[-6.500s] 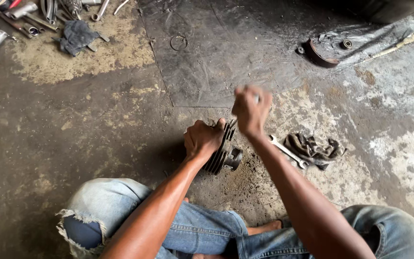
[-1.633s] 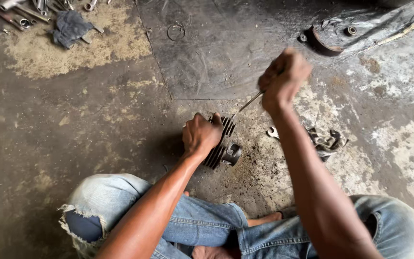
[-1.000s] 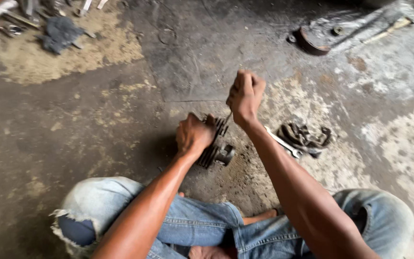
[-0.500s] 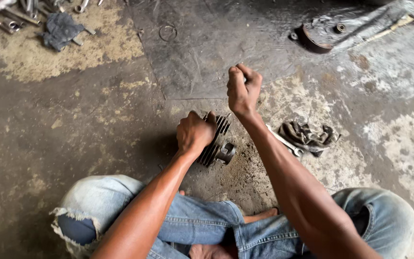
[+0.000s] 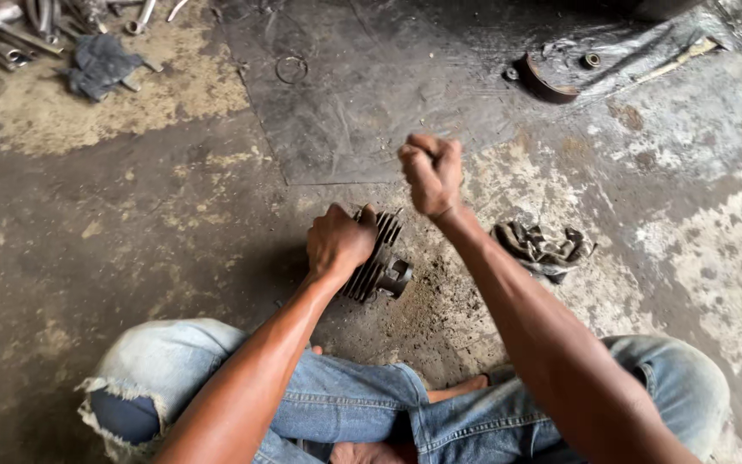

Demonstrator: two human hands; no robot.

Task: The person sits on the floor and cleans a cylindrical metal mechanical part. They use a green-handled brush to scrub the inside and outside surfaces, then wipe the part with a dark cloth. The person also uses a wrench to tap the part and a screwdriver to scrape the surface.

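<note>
- Gripping the finned engine cylinder [image 5: 377, 258] at centre frame, the left hand [image 5: 337, 242] is wrapped over its upper edge; the cylinder rests on the stained concrete floor [image 5: 130, 232].
- Right hand [image 5: 431, 174], raised above and right of the cylinder, is clenched in a fist; any tool inside cannot be made out.
- Crumpled dark rag [image 5: 543, 247] lies right of centre.
- Black mat [image 5: 371, 94] covers the upper middle.
- Loose tools [image 5: 19, 26] and a grey cloth [image 5: 100, 64] occupy the upper left.
</note>
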